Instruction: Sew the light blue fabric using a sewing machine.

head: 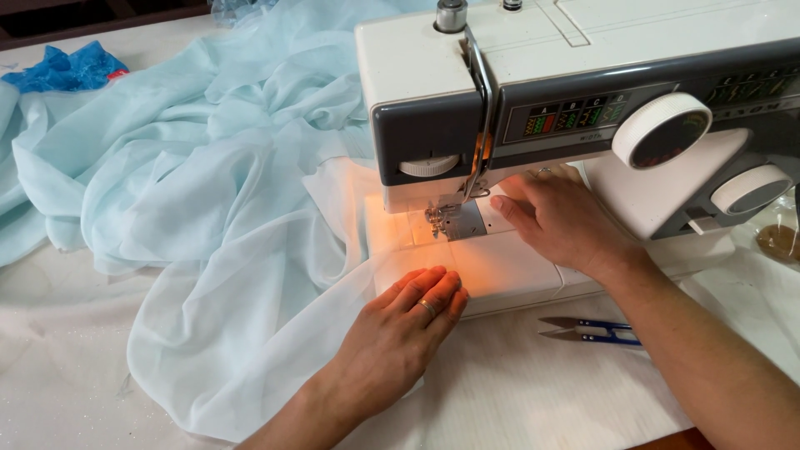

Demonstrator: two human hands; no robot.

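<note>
Both hands lie flat: left hand (400, 333) pressing sheer pale-blue fabric (208, 208), right hand (558, 221) beside the white sewing machine's presser foot (446, 215); most cloth seems unsewn.

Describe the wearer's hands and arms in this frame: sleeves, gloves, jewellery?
Both forearms are bare, with no sleeves in view and no gloves. The left hand wears a plain metallic ring on one finger. The right hand shows no ring, watch or wristband.
</note>
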